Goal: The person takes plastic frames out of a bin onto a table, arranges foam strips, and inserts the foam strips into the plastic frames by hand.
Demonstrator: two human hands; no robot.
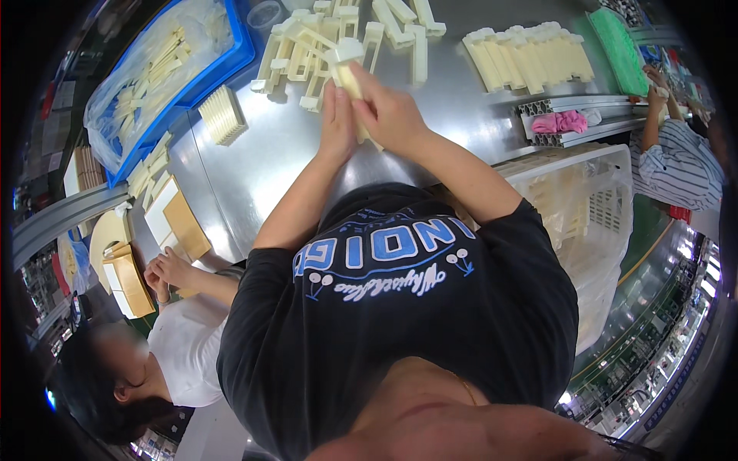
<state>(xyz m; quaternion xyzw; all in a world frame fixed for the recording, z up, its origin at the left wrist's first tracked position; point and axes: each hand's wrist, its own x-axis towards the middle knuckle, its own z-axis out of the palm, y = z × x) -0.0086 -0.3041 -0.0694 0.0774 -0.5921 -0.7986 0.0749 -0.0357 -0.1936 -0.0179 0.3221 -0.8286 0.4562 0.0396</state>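
Observation:
Between my two hands is a long cream-coloured plastic housing (348, 71), tilted upward with its wide end away from me. My left hand (337, 127) is closed along its left side, fingers pressed together. From the right, my right hand (390, 115) grips the same part, thumb and fingers around it. My palms hide much of its lower half. Just beyond my hands lies a loose pile of similar cream plastic housings (296, 54), some crossing over one another.
A blue tray (244, 48) with a plastic bag of thin cream strips stands at left, near a stack of strips (221, 115). Housings in a row (530, 58) and aluminium profiles (569, 104) are at right, above a white crate (607, 184). Co-workers sit on both sides.

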